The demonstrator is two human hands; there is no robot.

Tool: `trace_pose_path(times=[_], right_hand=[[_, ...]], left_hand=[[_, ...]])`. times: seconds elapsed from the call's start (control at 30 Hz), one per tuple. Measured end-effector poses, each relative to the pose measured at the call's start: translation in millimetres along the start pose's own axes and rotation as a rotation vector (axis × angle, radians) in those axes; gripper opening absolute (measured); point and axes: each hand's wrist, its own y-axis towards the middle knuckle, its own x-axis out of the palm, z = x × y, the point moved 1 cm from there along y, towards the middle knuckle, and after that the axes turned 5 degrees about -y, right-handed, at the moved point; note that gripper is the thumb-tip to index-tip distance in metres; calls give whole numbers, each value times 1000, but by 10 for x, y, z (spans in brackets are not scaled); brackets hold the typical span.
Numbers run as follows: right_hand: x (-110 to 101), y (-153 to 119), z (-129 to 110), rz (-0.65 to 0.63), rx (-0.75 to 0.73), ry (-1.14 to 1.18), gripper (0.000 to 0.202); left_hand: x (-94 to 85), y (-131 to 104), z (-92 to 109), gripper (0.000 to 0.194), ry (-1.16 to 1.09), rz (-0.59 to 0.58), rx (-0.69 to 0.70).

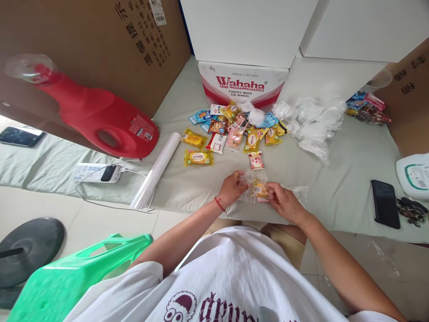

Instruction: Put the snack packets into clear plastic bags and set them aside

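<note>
Bench [194, 190] front edge: my left fingers [241, 188] pinch clear film [250, 179], my right fingers [272, 188] a snack packet [259, 190], likely light, crushable; best gripped by seams.

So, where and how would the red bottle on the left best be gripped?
I'd take the red bottle by its handle. The left hand, once free, could come from the near side and pass its fingers through the open loop: that loop faces the wearer, while the brown box backs the far side.

Your left hand [233, 188] and right hand [280, 199] nearly meet ahead of you, fingers curled inward, both forearms angled toward each other.
</note>
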Motion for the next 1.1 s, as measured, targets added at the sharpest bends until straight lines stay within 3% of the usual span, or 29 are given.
trace_pose_path(times=[0.07, 0.13, 0.37, 0.53, 0.67, 0.77, 0.97, 1.1], right_hand=[[23, 16, 31, 10, 42, 67, 68], [32, 42, 54, 5, 76, 118, 79], [95, 56, 29, -29, -21, 30, 47], [171, -11, -20, -62, -3, -137, 50], [198, -13, -108, -86, 18, -230, 41], [196, 5, -167, -66, 58, -221, 33], [180, 17, -140, -98, 18, -253, 39], [183, 26, -114, -101, -27, -270, 43]], left_hand=[[-29, 40, 16, 28, -86, -10, -43], [-66, 48, 19, 25, -121, 28, -45], [-77, -102, 50, 26, -137, 97, -81], [-27, -211, 155, 31, -275, 125, -344], [-4, -248, 280, 52, -435, 149, -484], [51, -233, 351, 56, -271, 103, -408], [233, -182, 376, 13, 11, 153, -134], [451, -267, 412, 8, 371, 121, 147]])
